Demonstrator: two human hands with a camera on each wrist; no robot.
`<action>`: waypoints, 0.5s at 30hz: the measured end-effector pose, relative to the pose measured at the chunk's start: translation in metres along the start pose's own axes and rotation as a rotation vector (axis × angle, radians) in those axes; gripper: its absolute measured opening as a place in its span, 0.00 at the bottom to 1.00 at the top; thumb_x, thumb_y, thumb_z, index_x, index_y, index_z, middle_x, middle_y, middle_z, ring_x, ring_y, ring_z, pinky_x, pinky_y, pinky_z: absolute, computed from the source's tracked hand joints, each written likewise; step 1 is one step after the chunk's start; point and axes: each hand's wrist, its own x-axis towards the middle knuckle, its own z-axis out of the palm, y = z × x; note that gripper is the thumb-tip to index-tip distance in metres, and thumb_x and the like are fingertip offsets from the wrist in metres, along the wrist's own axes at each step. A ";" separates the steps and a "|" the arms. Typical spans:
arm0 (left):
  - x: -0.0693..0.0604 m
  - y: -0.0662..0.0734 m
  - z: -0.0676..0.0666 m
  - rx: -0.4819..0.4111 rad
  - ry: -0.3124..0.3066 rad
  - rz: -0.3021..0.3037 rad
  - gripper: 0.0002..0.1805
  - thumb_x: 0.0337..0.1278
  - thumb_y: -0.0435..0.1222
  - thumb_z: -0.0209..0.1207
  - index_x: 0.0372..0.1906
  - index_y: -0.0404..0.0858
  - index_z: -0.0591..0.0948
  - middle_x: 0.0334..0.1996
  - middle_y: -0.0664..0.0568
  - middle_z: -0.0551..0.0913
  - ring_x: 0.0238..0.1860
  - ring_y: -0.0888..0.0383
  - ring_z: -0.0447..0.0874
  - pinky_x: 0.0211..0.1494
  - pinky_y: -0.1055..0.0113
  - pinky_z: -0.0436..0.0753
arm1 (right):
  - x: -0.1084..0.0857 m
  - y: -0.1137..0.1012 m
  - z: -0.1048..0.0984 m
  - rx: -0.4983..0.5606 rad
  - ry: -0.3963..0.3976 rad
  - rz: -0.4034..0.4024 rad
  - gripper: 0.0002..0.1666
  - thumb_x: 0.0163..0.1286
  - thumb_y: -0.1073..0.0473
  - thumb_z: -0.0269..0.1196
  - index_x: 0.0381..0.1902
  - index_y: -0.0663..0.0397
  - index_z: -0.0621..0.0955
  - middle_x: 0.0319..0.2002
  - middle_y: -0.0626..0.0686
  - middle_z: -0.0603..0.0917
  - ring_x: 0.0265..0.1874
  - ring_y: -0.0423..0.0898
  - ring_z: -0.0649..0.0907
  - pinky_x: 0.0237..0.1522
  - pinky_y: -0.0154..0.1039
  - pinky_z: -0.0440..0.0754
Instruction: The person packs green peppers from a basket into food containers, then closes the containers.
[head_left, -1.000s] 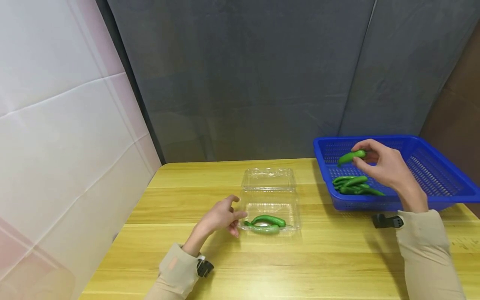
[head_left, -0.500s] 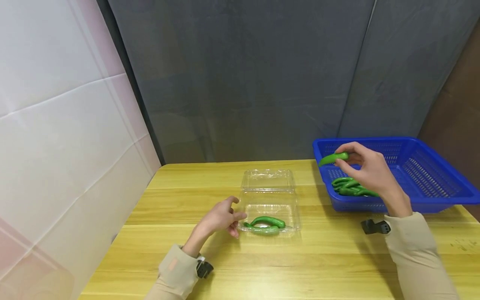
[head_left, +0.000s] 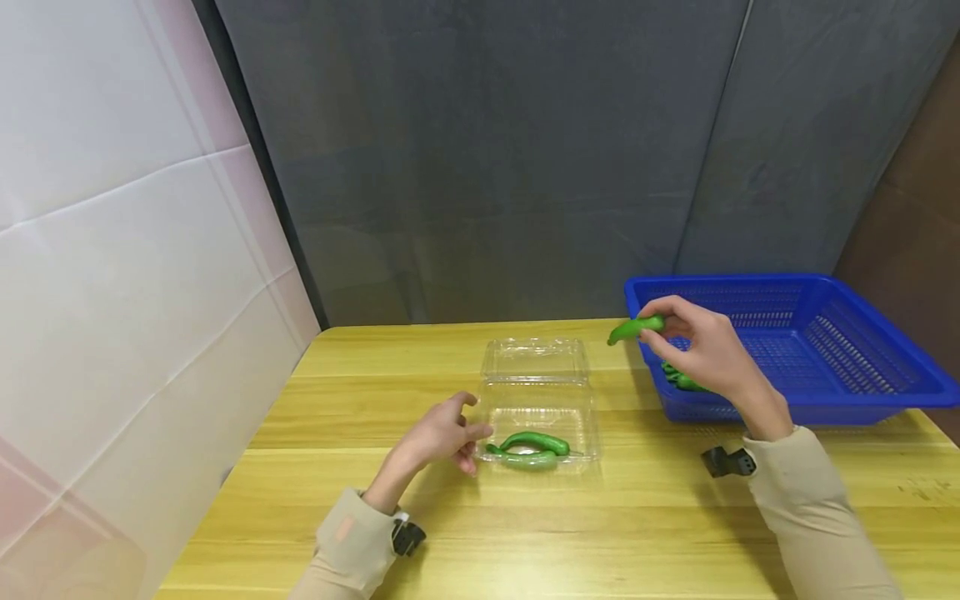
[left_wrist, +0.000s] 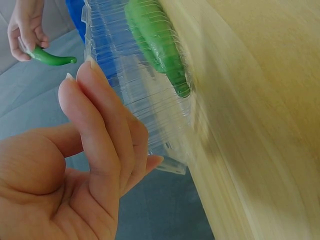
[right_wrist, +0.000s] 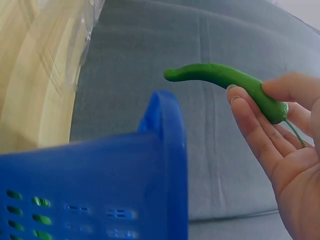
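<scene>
A green chili pepper (head_left: 636, 329) is pinched between the thumb and fingers of my right hand (head_left: 708, 346), above the left rim of the blue basket (head_left: 795, 408). The right wrist view shows the curved chili pepper (right_wrist: 225, 77) with its thin stem near the palm. An open clear plastic clamshell box (head_left: 540, 396) lies on the table, with two green chili peppers (head_left: 536, 440) along its front side. My left hand (head_left: 442, 433) is at the box's left side; in the left wrist view its fingers (left_wrist: 102, 120) extend by the clear wall. Whether they touch it, I cannot tell.
Several more green chili peppers (head_left: 681, 379) lie in the basket's left part, partly hidden by my right hand. The wooden table (head_left: 525, 533) meets a dark grey curtain (head_left: 480, 167) at the back. A white panel (head_left: 135, 250) stands to the left.
My right hand has moved left with the chili pepper, from over the basket's inside to its left rim. The left hand and the box have stayed in place.
</scene>
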 end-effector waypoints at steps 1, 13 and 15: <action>0.000 0.000 0.000 0.001 0.000 0.000 0.34 0.70 0.33 0.61 0.72 0.25 0.60 0.23 0.42 0.79 0.15 0.55 0.82 0.28 0.59 0.89 | 0.000 0.000 0.002 0.000 -0.003 -0.007 0.17 0.64 0.75 0.68 0.49 0.59 0.81 0.37 0.51 0.87 0.34 0.42 0.89 0.39 0.22 0.83; 0.002 0.002 0.001 -0.004 -0.009 -0.004 0.34 0.70 0.33 0.61 0.72 0.25 0.60 0.24 0.41 0.79 0.15 0.56 0.82 0.29 0.56 0.89 | 0.000 -0.007 0.021 -0.010 -0.038 -0.044 0.17 0.63 0.74 0.69 0.48 0.58 0.81 0.36 0.48 0.87 0.29 0.41 0.88 0.33 0.32 0.87; 0.002 0.002 0.001 0.000 -0.009 -0.004 0.34 0.70 0.33 0.61 0.72 0.25 0.60 0.24 0.41 0.79 0.15 0.56 0.83 0.29 0.56 0.89 | 0.001 -0.009 0.025 -0.003 -0.056 -0.045 0.16 0.64 0.74 0.69 0.48 0.57 0.81 0.36 0.47 0.86 0.29 0.39 0.87 0.32 0.35 0.87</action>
